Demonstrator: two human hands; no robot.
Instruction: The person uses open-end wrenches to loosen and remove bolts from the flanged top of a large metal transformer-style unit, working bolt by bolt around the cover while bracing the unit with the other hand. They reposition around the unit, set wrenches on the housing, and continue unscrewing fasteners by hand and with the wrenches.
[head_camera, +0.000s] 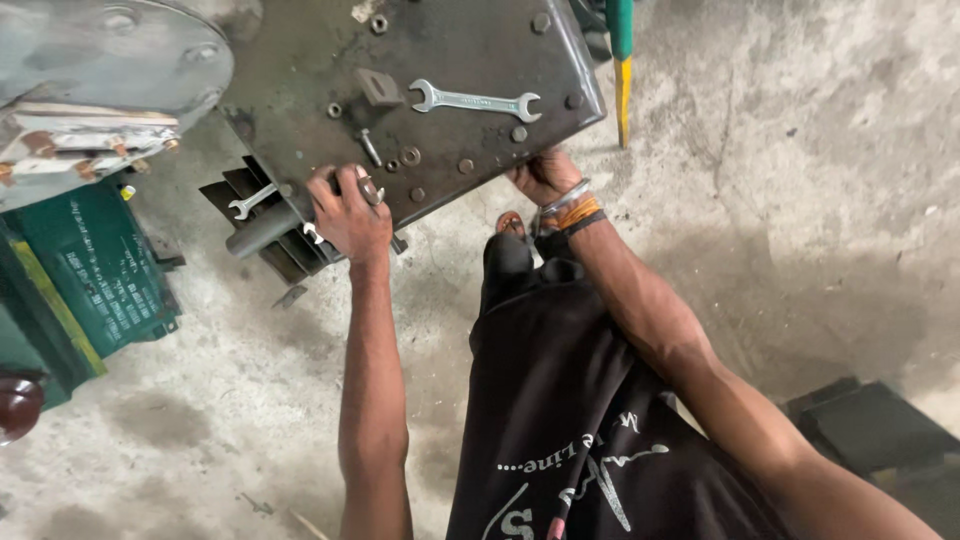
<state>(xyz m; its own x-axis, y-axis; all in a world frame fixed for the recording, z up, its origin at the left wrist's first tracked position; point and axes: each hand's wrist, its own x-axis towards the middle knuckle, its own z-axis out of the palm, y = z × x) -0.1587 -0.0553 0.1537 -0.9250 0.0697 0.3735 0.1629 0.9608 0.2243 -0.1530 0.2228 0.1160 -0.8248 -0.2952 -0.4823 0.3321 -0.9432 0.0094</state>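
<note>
My left hand (348, 215) rests at the near left corner of a dark, greasy metal plate (470, 45), fingers closed over the end of a small silver wrench (250, 201) that sticks out to the left. Just below the wrench a dark round bar (262, 231) runs under that hand, over dark metal fins (240, 185). My right hand (543, 176), with bangles on the wrist, grips the plate's near edge from below. On top of the plate a larger double-ended wrench (475, 101) lies loose, among several bolts and nuts (410, 156).
A grey round flanged housing (110, 55) and a green metal box (90, 270) stand at the left. A green and yellow bar (622, 60) stands behind the plate. My sandalled foot (510, 225) is on the concrete floor; a dark box (880, 430) sits lower right.
</note>
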